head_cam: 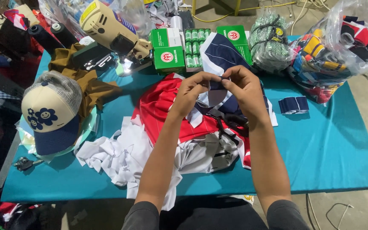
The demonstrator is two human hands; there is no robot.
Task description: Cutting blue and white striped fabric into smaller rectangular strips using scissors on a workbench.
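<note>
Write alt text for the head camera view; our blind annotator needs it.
Two bare hands, left hand and right hand, pinch a navy and white fabric piece above a teal table. Beneath lie a red striped garment and white scraps; a cap sits left.

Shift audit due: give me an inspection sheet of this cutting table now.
Surface: teal table, mostly covered.
Job's things: navy-and-white fabric piece pinched by left hand and right hand; red striped garment beneath.
Clutter: white scraps, cap, green boxes, cutting machine, scissors, folded navy stack.
Grippers: both hands closed on the fabric.
Cables: yellow cord on floor.
Surroundings: plastic bags of cloth.
</note>
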